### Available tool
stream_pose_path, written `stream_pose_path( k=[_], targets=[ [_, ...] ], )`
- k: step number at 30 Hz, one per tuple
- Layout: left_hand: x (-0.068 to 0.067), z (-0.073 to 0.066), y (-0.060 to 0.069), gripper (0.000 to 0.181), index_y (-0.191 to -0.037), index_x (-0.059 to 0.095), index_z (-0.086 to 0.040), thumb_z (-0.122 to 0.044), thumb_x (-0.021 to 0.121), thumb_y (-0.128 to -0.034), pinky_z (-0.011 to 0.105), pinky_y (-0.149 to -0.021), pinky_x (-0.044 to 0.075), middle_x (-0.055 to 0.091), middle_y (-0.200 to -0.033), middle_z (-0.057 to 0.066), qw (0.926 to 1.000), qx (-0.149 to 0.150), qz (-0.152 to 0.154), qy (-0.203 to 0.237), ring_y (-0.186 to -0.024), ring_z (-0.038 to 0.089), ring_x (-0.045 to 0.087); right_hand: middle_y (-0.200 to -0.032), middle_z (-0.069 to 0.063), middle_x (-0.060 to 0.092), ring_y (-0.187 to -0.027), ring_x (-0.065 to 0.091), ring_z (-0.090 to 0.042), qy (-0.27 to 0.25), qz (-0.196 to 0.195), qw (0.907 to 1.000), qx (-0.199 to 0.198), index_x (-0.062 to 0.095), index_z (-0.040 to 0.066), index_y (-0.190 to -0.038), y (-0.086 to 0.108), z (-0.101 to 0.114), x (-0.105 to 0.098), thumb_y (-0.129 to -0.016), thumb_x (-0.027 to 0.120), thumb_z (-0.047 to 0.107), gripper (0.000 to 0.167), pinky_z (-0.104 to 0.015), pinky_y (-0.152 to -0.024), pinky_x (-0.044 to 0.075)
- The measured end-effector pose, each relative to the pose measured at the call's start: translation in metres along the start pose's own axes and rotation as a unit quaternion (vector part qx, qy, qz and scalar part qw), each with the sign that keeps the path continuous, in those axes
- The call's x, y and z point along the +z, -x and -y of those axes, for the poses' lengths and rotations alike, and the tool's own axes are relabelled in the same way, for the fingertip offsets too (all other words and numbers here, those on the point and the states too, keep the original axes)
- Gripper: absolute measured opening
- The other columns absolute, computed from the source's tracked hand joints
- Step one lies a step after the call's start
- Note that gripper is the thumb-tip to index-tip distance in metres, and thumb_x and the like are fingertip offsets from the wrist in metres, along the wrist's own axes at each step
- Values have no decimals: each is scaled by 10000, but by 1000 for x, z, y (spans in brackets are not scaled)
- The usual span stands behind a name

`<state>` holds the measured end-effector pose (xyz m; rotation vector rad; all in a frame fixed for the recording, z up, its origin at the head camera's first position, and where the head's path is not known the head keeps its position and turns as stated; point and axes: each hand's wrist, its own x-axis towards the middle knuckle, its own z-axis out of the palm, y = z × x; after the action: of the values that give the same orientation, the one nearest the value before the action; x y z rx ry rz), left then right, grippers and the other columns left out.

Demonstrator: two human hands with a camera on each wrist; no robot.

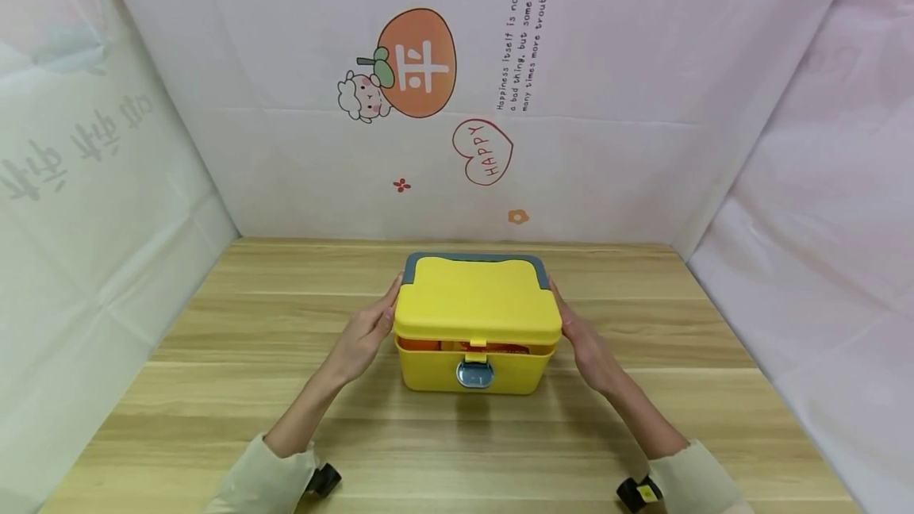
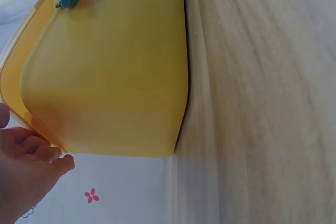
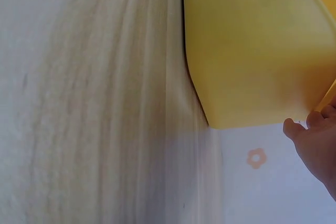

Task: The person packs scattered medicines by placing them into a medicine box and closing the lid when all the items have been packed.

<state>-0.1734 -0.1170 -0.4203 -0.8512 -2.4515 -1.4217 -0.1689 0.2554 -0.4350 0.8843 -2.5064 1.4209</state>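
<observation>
A yellow plastic storage box (image 1: 435,371) stands upright on the table in the head view. Its yellow lid (image 1: 478,300) has a grey handle at the back and sits slightly raised at the front. Orange and red packaging (image 1: 493,347) shows through the gap. A blue-grey latch (image 1: 474,373) hangs on the front. My left hand (image 1: 360,339) touches the left side near the lid, fingers mostly straight. Against the opposite side lies my right hand (image 1: 587,343), its fingertips partly hidden by the lid. Both wrist views show fingertips at the rim.
The light wood-grain table (image 1: 271,371) spreads around the box. Behind it rises a white printed cloth (image 1: 593,173), and further pale cloths hang at the left and right.
</observation>
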Motion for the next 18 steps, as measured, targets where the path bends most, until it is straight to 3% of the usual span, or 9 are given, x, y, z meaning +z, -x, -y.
stream_pose_path(
  k=[10, 18],
  targets=[
    [2, 5, 1, 498, -1560, 243, -14, -124, 344, -1084, 517, -1139, 333, 320, -1572, 209, 9999, 101, 24, -11, -1421, 382, 384, -1683, -91, 99, -1516, 156, -106, 153, 58, 9999, -32, 32, 181, -1614, -1, -4, 2, -1098, 115, 203, 522, -210, -1118, 299],
    [3, 8, 1, 507, -1562, 248, -31, -119, 367, -1077, 526, -1148, 322, 307, -1589, 188, 9999, 109, 27, -65, -1437, 369, 369, -1679, -58, 143, -1511, 200, -144, 106, -59, 9999, 41, 68, 210, -1615, -2, -7, 3, -1098, 130, 188, 521, -157, -1101, 296]
  ],
)
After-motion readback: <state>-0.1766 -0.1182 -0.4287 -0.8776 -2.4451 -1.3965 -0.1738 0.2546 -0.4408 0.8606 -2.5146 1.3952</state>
